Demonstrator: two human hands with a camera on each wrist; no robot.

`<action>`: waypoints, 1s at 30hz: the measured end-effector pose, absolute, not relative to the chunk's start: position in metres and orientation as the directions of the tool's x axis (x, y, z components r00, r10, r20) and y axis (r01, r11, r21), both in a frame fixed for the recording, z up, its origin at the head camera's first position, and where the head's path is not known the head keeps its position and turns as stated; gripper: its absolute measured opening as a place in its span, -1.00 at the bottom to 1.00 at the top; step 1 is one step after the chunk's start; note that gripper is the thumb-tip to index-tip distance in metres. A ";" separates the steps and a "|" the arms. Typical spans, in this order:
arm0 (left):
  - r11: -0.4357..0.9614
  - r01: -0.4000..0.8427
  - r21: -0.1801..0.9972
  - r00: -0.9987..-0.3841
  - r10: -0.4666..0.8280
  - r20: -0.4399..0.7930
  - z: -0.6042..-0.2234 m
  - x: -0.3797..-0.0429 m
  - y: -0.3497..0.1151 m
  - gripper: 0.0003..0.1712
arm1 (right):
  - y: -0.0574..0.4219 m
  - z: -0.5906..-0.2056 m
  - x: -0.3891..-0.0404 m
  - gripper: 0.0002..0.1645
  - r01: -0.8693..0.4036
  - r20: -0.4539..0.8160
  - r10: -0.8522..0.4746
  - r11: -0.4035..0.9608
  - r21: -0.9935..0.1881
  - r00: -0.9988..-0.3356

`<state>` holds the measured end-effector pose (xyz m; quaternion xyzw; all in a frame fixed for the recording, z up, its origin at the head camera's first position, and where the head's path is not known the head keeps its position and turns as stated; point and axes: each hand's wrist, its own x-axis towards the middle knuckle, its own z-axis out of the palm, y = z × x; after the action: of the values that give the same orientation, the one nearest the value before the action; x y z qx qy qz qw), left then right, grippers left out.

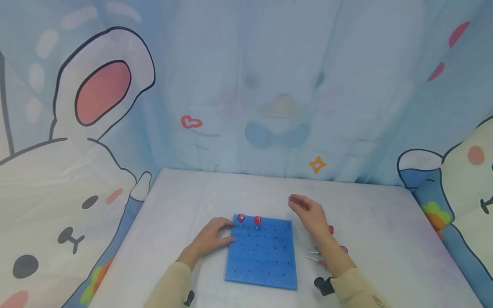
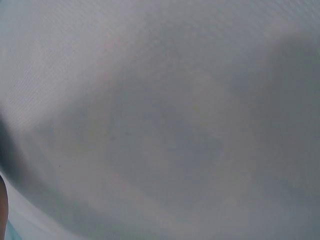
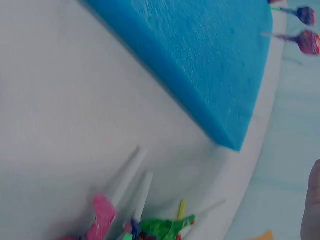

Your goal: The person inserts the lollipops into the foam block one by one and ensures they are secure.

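Note:
A blue foam board (image 1: pixel 262 252) with rows of small holes lies on the table. Two red-wrapped lollipops, a left one (image 1: pixel 240 217) and a right one (image 1: pixel 257 220), stand upright on their sticks near its far left corner. My left hand (image 1: pixel 209 236) touches the board's left edge with thumb and fingers spread. Beyond the board's right side, my right hand (image 1: pixel 310 216) is held with fingers extended and nothing in them. Loose lollipops lie beneath the right forearm, partly hidden; the right wrist view shows a pink wrapper (image 3: pixel 103 212) and a green wrapper (image 3: pixel 167 227).
The table (image 1: pixel 377 222) has a pale cloth with black printed shapes (image 1: pixel 324 286) near its front. A light blue curtain (image 1: pixel 285 77) with cartoon prints hangs behind and at both sides. Only a blurred pale surface (image 2: pixel 160 125) fills most of the left wrist view.

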<state>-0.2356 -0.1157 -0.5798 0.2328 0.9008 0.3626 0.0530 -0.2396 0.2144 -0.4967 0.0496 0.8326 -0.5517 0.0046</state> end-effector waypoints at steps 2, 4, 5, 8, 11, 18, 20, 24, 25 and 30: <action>0.633 0.372 0.679 -0.889 0.453 0.064 -0.579 -0.236 -0.116 -0.46 | 0.227 -0.494 -0.239 -0.32 0.106 -0.068 0.110 0.394 -0.913 -0.992; 0.632 0.371 0.681 -0.889 0.453 0.064 -0.579 -0.237 -0.116 -0.46 | 0.239 -0.492 -0.238 -0.31 0.125 -0.075 0.141 0.398 -0.909 -0.987; 0.631 0.374 0.680 -0.888 0.455 0.067 -0.579 -0.237 -0.116 -0.46 | 0.245 -0.492 -0.237 -0.30 0.133 -0.078 0.152 0.398 -0.908 -0.985; 0.629 0.379 0.679 -0.885 0.460 0.068 -0.580 -0.238 -0.115 -0.46 | 0.260 -0.494 -0.235 -0.28 0.167 -0.091 0.194 0.426 -0.889 -0.977; 0.625 0.385 0.679 -0.883 0.463 0.074 -0.580 -0.238 -0.115 -0.47 | 0.272 -0.499 -0.234 -0.28 0.197 -0.098 0.227 0.469 -0.861 -0.969; 0.634 0.385 0.670 -0.885 0.459 0.074 -0.582 -0.238 -0.115 -0.47 | 0.298 -0.515 -0.233 -0.33 0.249 -0.094 0.280 0.592 -0.766 -0.955; 0.638 0.386 0.666 -0.886 0.458 0.074 -0.582 -0.238 -0.115 -0.47 | 0.304 -0.520 -0.231 -0.35 0.263 -0.097 0.289 0.619 -0.740 -0.952; 0.643 0.370 0.671 -0.889 0.454 0.056 -0.582 -0.237 -0.115 -0.47 | 0.313 -0.528 -0.227 -0.37 0.284 -0.110 0.293 0.662 -0.693 -0.950; 0.643 0.367 0.672 -0.890 0.453 0.053 -0.581 -0.237 -0.115 -0.47 | 0.315 -0.529 -0.226 -0.37 0.294 -0.118 0.295 0.670 -0.682 -0.948; 0.638 0.363 0.679 -0.891 0.451 0.052 -0.579 -0.235 -0.115 -0.47 | 0.319 -0.533 -0.225 -0.39 0.353 -0.179 0.314 0.686 -0.636 -0.932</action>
<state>-0.2347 -0.1152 -0.5794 0.2255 0.9030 0.3605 0.0613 -0.2253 0.3191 -0.5333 0.1817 0.9178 -0.3520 0.0280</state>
